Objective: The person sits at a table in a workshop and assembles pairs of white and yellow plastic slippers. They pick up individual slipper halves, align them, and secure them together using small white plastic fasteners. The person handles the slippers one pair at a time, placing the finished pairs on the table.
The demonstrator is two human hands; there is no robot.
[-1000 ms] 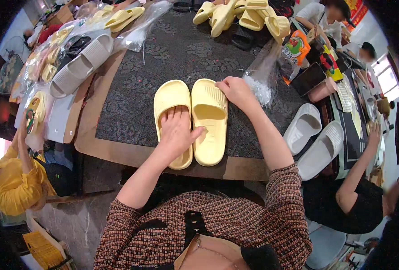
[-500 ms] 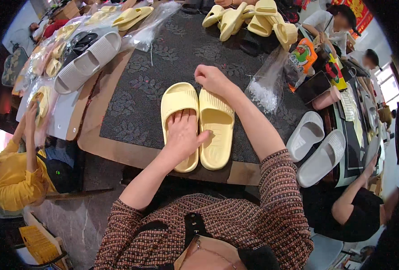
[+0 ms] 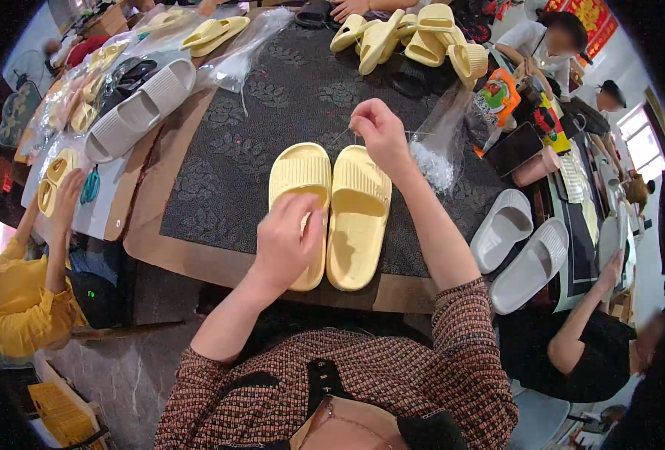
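Two yellow slide slippers lie side by side in front of me, toes pointing away: the left slipper (image 3: 300, 171) and the right slipper (image 3: 356, 247). My left hand (image 3: 291, 236) is over the left slipper's opening, its fingers curled in; what they hold, if anything, is hidden. Above the toe of the right slipper, my right hand (image 3: 381, 135) is closed in a pinch on a thin strand (image 3: 341, 136), parts of which show on both sides of the hand. The strand's exact kind is too fine to tell.
A dark patterned mat (image 3: 220, 172) covers the table. Grey slippers (image 3: 529, 262) lie at right, another grey pair (image 3: 141, 112) at left. Yellow slippers (image 3: 430, 45) are heaped at the far side. A clear bag of white pieces (image 3: 434, 165) lies right. Co-workers sit around.
My left hand has drawn back out of the left slipper and its fingers have curled. My right hand has shifted right and now shows a thin strand.
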